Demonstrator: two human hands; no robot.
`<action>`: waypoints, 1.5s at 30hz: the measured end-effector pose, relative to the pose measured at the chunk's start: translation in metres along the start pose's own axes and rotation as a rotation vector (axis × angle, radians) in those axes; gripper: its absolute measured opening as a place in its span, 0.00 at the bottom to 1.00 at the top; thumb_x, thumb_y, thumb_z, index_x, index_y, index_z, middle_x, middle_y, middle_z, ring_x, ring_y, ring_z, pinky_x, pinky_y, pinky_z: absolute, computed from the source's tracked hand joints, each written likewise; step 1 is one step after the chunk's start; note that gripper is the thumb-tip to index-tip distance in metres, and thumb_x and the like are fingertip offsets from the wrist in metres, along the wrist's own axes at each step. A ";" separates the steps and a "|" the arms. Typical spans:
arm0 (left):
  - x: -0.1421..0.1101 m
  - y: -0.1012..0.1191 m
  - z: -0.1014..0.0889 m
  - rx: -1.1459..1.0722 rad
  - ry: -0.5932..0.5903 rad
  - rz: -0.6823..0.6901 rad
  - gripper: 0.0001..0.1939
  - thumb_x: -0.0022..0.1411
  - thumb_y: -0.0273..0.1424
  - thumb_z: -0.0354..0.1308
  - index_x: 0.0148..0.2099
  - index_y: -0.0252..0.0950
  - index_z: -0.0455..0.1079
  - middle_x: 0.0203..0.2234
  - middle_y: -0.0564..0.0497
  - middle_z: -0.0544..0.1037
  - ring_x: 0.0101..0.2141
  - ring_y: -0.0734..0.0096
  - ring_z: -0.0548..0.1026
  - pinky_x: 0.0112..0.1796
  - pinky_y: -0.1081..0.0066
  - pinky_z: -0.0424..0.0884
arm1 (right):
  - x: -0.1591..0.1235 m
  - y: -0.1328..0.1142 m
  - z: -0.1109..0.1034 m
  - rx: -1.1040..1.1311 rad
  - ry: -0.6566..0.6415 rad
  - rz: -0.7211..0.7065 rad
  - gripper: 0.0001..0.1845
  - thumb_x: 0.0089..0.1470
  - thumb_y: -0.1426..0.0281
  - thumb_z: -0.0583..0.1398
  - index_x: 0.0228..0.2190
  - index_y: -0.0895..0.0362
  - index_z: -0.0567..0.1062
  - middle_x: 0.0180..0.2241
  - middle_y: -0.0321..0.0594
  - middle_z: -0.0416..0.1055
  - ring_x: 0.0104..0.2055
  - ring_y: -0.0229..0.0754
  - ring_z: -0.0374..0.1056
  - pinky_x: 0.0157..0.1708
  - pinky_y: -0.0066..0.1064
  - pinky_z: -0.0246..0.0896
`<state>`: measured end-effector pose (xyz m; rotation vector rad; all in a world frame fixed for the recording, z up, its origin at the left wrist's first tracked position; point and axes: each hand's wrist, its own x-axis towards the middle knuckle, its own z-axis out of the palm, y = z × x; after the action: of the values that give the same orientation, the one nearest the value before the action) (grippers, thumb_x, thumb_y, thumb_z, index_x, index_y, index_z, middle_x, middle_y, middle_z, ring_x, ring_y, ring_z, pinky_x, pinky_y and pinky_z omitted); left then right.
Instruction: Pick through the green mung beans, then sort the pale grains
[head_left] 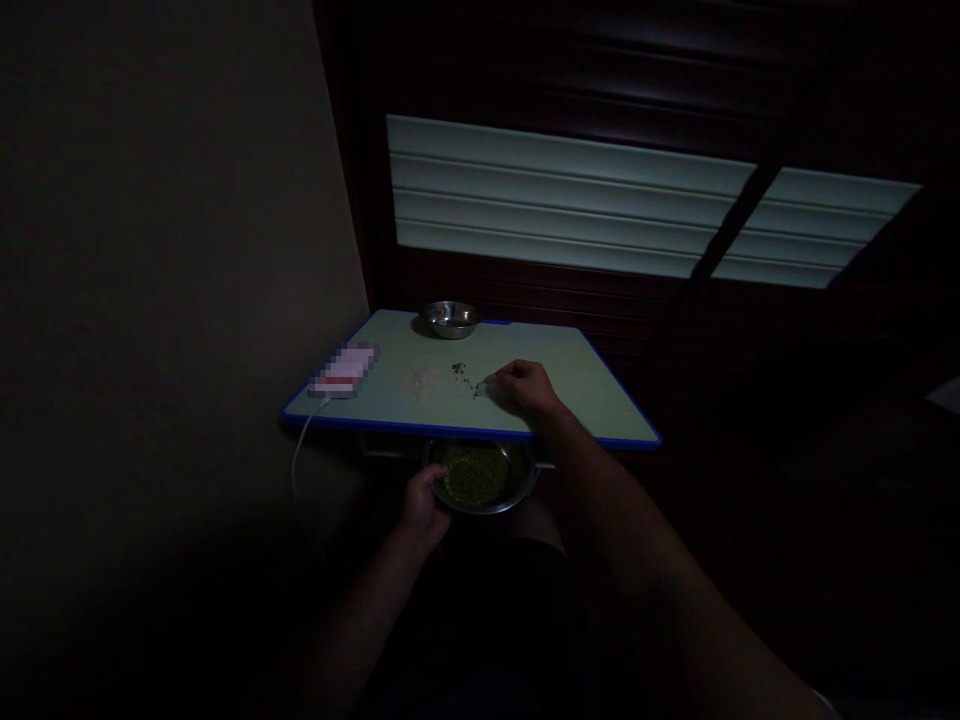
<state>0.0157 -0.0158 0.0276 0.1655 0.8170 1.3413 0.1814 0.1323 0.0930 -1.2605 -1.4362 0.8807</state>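
- Head view: the left hand grips the near-left rim of a large metal bowl, thumb over the edge and the other fingers mostly out of sight beneath.
- The large bowl sits just right of the left hand, below and partly under the front edge of the surface; small green grains fill its bottom.
- The right hand is over the surface, beyond and to the right of the left hand, fingers bent toward the thumb; a faint pale patch lies at the fingertips, and the gloom is too deep to tell whether anything is pinched.
- Just left of the right hand's fingertips lie dark bits in a loose scatter; farther left is a pale scatter, too dim to identify.
- Beyond the right hand and to its left, a small metal bowl stands upright near the far edge. Well left of that hand is a blurred-out object with a white cable.
- The large bowl is likely stiff, fairly light and smooth enough to slip; the rim, thumb inside and fingers under, seems the best hold, kept level because the grains probably roll freely.
- The grains look hard, dry and light, so a fingertip pinch should suit single ones.
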 end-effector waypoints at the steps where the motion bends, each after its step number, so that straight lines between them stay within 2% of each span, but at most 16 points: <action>1: 0.000 0.000 0.000 -0.003 -0.002 0.004 0.15 0.47 0.24 0.54 0.38 0.28 0.76 0.31 0.42 0.82 0.35 0.56 0.80 0.39 0.58 0.76 | -0.001 -0.001 0.000 0.003 -0.002 0.002 0.05 0.37 0.70 0.62 0.22 0.59 0.73 0.21 0.37 0.71 0.22 0.34 0.62 0.23 0.26 0.58; 11: -0.001 -0.001 0.001 -0.008 0.007 0.016 0.15 0.47 0.24 0.54 0.38 0.29 0.76 0.30 0.42 0.82 0.35 0.56 0.80 0.39 0.59 0.75 | -0.003 -0.004 -0.002 0.006 -0.002 0.019 0.07 0.36 0.68 0.62 0.21 0.59 0.73 0.19 0.37 0.70 0.21 0.35 0.62 0.21 0.26 0.57; 19: -0.002 0.000 0.002 -0.009 0.017 0.006 0.15 0.47 0.24 0.53 0.38 0.31 0.76 0.29 0.45 0.82 0.34 0.58 0.80 0.40 0.58 0.75 | 0.005 0.005 -0.002 -0.053 0.027 -0.067 0.07 0.37 0.68 0.62 0.23 0.59 0.75 0.22 0.37 0.72 0.24 0.35 0.64 0.25 0.26 0.59; 33: 0.001 -0.002 -0.001 -0.025 0.003 0.016 0.15 0.47 0.24 0.54 0.38 0.29 0.76 0.30 0.42 0.82 0.35 0.56 0.80 0.39 0.59 0.75 | -0.005 -0.007 -0.001 0.030 -0.009 0.041 0.06 0.35 0.69 0.61 0.21 0.59 0.73 0.19 0.36 0.70 0.21 0.35 0.62 0.22 0.27 0.57; 39: 0.001 -0.002 0.000 -0.004 -0.001 0.022 0.13 0.47 0.24 0.54 0.35 0.30 0.76 0.31 0.42 0.82 0.34 0.57 0.80 0.39 0.60 0.75 | -0.008 -0.013 -0.003 0.085 -0.041 0.050 0.08 0.34 0.68 0.62 0.21 0.59 0.73 0.18 0.36 0.70 0.20 0.34 0.61 0.21 0.26 0.56; 45: 0.001 -0.003 -0.001 -0.012 -0.007 0.027 0.13 0.47 0.24 0.54 0.36 0.32 0.76 0.31 0.45 0.82 0.36 0.57 0.80 0.40 0.58 0.75 | -0.008 -0.010 -0.002 0.054 -0.056 0.041 0.07 0.34 0.68 0.62 0.20 0.59 0.73 0.17 0.35 0.68 0.20 0.34 0.60 0.19 0.25 0.54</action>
<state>0.0174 -0.0159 0.0254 0.1725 0.8030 1.3697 0.1803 0.1223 0.1015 -1.2370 -1.4253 0.9830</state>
